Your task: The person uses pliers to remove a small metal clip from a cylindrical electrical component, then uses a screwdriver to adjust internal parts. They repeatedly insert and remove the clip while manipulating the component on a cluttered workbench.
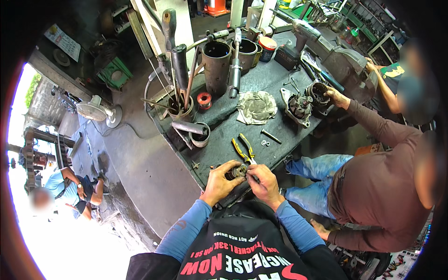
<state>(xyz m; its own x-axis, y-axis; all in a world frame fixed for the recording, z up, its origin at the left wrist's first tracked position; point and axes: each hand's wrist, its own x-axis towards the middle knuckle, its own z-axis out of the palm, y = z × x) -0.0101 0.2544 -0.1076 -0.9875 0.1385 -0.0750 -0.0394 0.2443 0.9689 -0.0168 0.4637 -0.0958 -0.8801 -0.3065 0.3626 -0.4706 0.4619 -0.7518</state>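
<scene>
Near the table's front edge, my left hand (pixel 218 183) is closed around a small round metal motor part (pixel 238 172) with dark sides and a copper-toned end. My right hand (pixel 264 183) meets it from the right, fingers pinched at the part's face; what they pinch is too small to name. Just beyond my hands lie pliers with yellow-and-black handles (pixel 242 148), jaws toward me. A long bolt (pixel 271 136) and a few small nuts (pixel 265 143) rest farther right. Beyond them is a crumpled, stained rag (pixel 257 107).
An opened motor housing (pixel 297 107) stands at right, where a co-worker's hand (pixel 337 98) holds a round casing (pixel 318 94). A bench vise (pixel 345 65) is behind. Metal cans (pixel 216 70), a tool-filled pot (pixel 181 111) and a red spool (pixel 204 100) line the left side.
</scene>
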